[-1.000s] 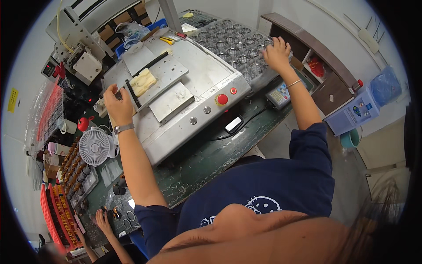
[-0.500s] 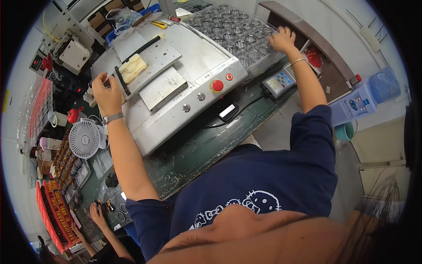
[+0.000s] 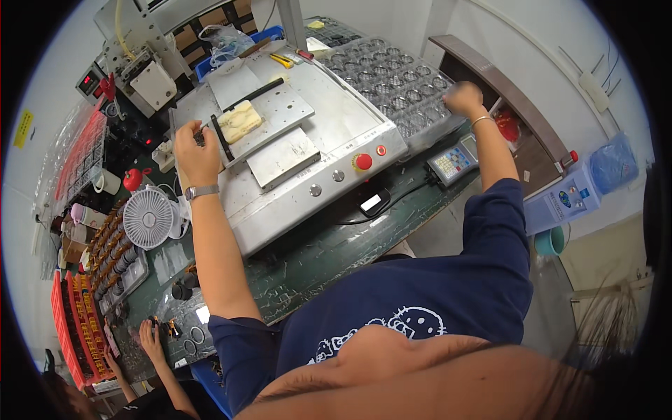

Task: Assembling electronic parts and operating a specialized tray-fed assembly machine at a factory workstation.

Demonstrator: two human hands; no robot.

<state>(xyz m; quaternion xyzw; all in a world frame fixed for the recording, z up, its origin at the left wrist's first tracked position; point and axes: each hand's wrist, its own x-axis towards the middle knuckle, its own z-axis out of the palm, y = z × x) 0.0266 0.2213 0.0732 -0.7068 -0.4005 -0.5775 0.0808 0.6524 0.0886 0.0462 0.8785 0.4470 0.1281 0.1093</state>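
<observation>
A silver machine (image 3: 301, 175) with a red round button (image 3: 363, 162) stands on the green bench. On its top plate lies a cream block (image 3: 239, 121) beside a black bar (image 3: 222, 137). My left hand (image 3: 197, 148), with a watch on the wrist, rests at the left end of that bar, fingers curled on the plate's edge. My right hand (image 3: 463, 98) is closed over the clear tray of round parts (image 3: 392, 77) at the machine's right side. What it holds is too small to tell.
A small white fan (image 3: 150, 218) stands left of the machine. Red racks of parts (image 3: 73, 315) run along the far left. A keypad box (image 3: 453, 159) and a blue-white device (image 3: 570, 199) sit at the right. Another person's hand (image 3: 149, 337) works at lower left.
My left hand has stayed at the black bar. My right hand has closed from flat fingers into a fist over the clear tray. My head has shifted, so the machine sits more central.
</observation>
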